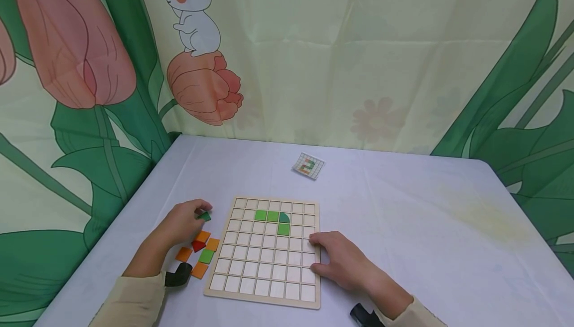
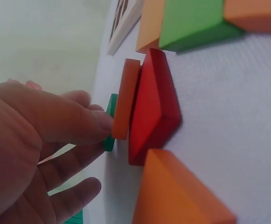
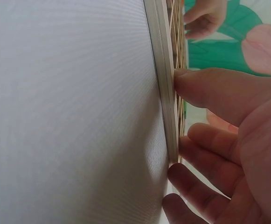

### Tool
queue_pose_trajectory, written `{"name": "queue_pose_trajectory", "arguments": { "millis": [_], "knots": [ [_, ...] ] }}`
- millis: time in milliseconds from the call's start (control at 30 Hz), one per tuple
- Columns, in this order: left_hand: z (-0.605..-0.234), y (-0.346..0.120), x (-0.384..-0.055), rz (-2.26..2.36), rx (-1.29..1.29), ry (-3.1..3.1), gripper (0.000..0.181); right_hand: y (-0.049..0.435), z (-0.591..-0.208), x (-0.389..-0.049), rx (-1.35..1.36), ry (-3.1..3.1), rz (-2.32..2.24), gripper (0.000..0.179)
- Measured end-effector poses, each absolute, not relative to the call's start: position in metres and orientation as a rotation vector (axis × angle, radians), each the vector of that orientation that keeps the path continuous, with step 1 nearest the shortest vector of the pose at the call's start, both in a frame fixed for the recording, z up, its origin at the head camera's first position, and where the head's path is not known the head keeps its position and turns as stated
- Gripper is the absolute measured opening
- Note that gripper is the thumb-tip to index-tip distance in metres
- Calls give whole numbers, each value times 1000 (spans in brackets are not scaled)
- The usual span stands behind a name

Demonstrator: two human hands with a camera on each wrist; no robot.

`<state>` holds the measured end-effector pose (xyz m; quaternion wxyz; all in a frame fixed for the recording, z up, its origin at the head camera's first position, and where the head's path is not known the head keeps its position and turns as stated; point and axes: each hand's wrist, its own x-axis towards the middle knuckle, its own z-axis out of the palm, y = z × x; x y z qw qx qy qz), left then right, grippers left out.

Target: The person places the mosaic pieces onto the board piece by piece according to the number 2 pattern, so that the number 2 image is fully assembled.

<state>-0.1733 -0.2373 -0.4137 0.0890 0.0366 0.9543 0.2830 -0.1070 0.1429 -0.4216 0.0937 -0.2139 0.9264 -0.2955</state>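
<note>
My left hand (image 1: 181, 222) pinches a dark green tile (image 1: 204, 216) between thumb and fingers, left of the wooden grid board (image 1: 262, 299). In the left wrist view the green tile (image 2: 111, 103) shows partly behind an orange tile (image 2: 127, 100); its full shape is hidden. Close by lie a red tile (image 1: 198, 245), a bright green tile (image 1: 206, 256) and several orange tiles (image 1: 199, 269). My right hand (image 1: 341, 259) rests at the board's right edge, thumb and fingertips touching the frame. Bright green squares (image 1: 272, 216) and a dark green rounded piece (image 1: 284, 217) sit in upper cells.
A small pattern card (image 1: 308, 166) lies beyond the board on the white tablecloth (image 1: 403, 217). Behind the table hangs a printed curtain (image 1: 314, 68) with tulips and a rabbit. Black wrist mounts (image 1: 178, 274) sit at both cuffs.
</note>
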Motion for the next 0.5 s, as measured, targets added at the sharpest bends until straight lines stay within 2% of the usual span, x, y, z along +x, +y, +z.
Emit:
{"name": "queue_pose_trajectory", "arguments": {
  "millis": [500],
  "knots": [
    [-420,-238,-175,856,78,2842,28,142,-422,-107,-626,2747,-876,47]
  ]
}}
